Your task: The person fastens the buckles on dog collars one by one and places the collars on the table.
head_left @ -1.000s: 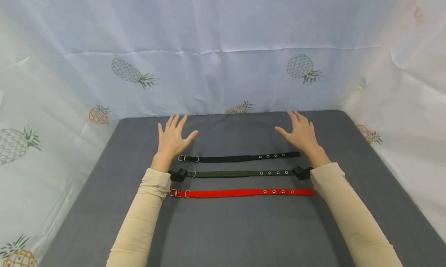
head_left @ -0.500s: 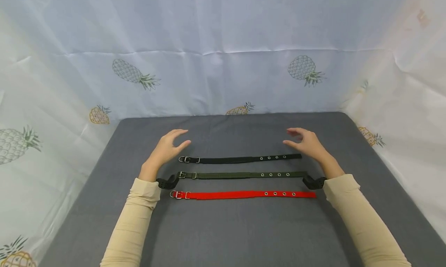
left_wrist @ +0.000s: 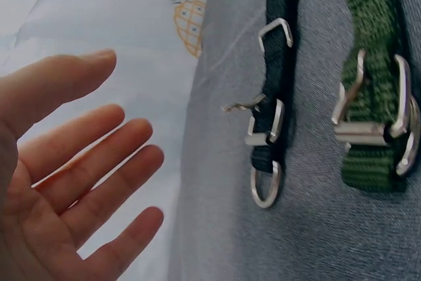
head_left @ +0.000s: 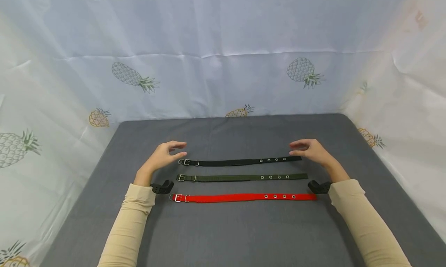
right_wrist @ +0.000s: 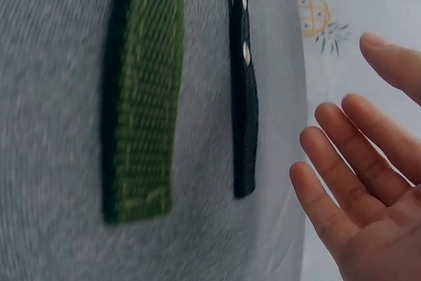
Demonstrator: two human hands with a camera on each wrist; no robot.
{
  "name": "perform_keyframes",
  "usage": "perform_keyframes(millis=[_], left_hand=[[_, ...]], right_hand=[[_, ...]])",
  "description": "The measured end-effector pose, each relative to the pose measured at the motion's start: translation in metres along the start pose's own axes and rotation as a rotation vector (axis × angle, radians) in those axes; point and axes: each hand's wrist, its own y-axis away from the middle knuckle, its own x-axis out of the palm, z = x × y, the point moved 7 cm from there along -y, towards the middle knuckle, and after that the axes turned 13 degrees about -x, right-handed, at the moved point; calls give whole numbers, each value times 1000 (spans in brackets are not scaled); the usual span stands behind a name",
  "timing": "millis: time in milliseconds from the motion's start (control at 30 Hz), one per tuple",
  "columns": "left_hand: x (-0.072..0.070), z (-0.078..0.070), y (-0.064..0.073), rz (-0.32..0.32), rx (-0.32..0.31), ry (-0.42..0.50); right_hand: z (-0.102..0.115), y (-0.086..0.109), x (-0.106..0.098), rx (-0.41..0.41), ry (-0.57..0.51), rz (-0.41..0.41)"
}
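Three buckled collars lie stretched out side by side, buckles to the left and eyelet ends to the right. Farthest back is the black collar (head_left: 226,163), then the green collar (head_left: 223,178), with the red collar (head_left: 223,198) nearest. My left hand (head_left: 163,154) hovers beside the black collar's buckle end, thumb and fingers apart and holding nothing. My right hand (head_left: 311,150) is near that collar's eyelet end, fingers relaxed around an empty gap. In the left wrist view the black collar's metal ring (left_wrist: 265,189) shows; the right wrist view shows the green collar's plain tip (right_wrist: 145,189).
The collars lie on a grey cloth-covered table (head_left: 230,236). A white curtain (head_left: 216,81) printed with pineapples closes off the back and both sides. A black wrist mount (head_left: 163,187) sits on my left wrist and another mount (head_left: 318,187) on my right.
Both hands have drawn back toward me from the far part of the table and spread slightly apart. Their splayed fingers have relaxed and bent inward. The collars stay in place.
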Motion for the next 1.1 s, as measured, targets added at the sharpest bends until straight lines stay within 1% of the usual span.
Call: perform_keyframes(millis=[100,233,400,600,800,967,1100], left_hand=[[4,7,-3,57,-34,25],[8,16,-5,127,-89,48],[13,21,-8,182,-108,68],[17,27,-9,194,-130,77],[22,34,-13,190,-148,56],[24,38,-18,170,-132,15],[26,36,-22,156,-102,-21]], right_hand=[[-11,3,-2,27,-17,14],[-21,6,-4,53,-37,33],[-29,9,-4,75,-56,44],[-35,8,1,81,-72,70],[-37,8,6,55,-73,90],[-37,6,7,16,-51,104],[-38,3,7,-1,-21,105]])
